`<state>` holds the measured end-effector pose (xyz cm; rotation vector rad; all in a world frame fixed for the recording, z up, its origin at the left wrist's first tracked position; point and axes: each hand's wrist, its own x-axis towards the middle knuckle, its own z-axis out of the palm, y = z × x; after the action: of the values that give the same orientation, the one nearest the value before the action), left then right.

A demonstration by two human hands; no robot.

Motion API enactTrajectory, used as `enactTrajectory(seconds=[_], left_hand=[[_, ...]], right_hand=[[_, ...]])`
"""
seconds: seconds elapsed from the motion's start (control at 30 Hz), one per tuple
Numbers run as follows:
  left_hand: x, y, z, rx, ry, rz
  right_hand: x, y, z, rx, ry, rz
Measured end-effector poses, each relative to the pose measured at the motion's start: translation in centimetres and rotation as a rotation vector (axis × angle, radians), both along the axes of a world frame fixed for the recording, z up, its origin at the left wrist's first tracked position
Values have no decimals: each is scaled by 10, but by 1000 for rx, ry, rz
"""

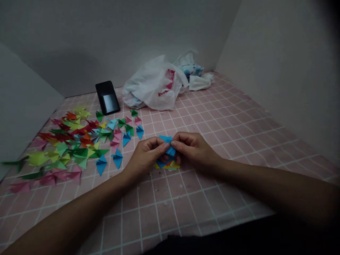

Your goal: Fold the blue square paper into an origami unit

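A small piece of blue origami paper [170, 150], partly folded, is pinched between my two hands near the middle of the view. My left hand [148, 150] is closed on its left side, thumb and forefinger together. On the other side, my right hand [192, 148] pinches it with thumb and fingers. My fingers hide much of its shape. Just below lies a small stack of coloured paper [174, 165], yellow, orange and blue showing. Left of my hands, several folded blue paper cranes [117, 158] rest on the cloth.
A large heap of folded paper cranes [79, 152] in many colours covers the left side. Behind it a black phone [107, 98] leans upright. A white plastic bag [151, 85] and a blue-patterned packet [192, 70] sit at the back. Pink checked cloth [239, 131] covers the surface; walls enclose it.
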<state>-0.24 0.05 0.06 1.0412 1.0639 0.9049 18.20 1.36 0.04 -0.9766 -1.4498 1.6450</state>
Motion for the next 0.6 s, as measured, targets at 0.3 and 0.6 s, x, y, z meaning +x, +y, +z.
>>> enactTrajectory(seconds=[0.3,0.6], left_hand=[[-3,0,-1,101,12,114],[-1,-2,1,95,-8,127]], right_hand=[[1,5,-5,-57,166,57],[-1,4,-4,-127,176,23]])
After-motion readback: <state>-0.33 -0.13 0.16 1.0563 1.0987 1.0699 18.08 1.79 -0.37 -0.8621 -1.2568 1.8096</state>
